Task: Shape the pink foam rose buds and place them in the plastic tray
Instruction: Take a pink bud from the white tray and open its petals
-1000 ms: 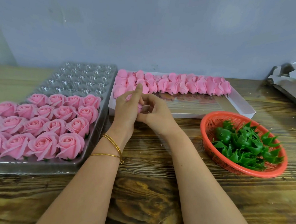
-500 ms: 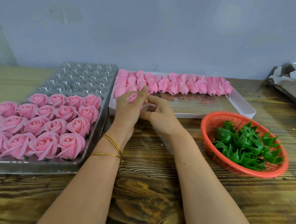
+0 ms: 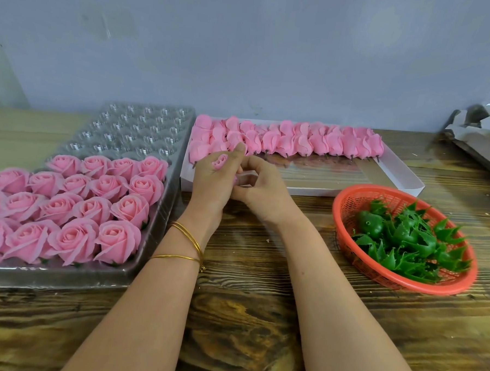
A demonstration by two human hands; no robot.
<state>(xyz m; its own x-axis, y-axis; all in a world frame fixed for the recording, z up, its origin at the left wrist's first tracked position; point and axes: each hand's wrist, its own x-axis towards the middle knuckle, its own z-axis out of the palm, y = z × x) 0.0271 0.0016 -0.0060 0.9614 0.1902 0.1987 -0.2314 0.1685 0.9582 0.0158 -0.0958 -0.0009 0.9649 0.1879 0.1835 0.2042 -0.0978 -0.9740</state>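
Note:
A small pink foam rose bud [image 3: 220,160] sits in my left hand [image 3: 213,180], its top poking out above the curled fingers. My right hand [image 3: 262,186] touches the left hand from the right, fingertips pinching at the bud's lower side. Both hands hover over the near-left corner of a white cardboard box [image 3: 403,176] holding rows of closed pink buds [image 3: 297,141]. On the left lies the clear plastic tray [image 3: 156,226], its near half filled with several opened pink roses [image 3: 75,213], its far cups bare.
An orange mesh basket [image 3: 347,219] of green plastic calyxes [image 3: 408,245] sits at the right on the wooden table [image 3: 245,321]. Crumpled grey packaging [image 3: 485,132] lies at the far right. A grey wall stands behind everything.
The bud has risen in my left hand so its top now shows above the fingers; my right hand's fingers shifted slightly at its base. Both hands stay in place.

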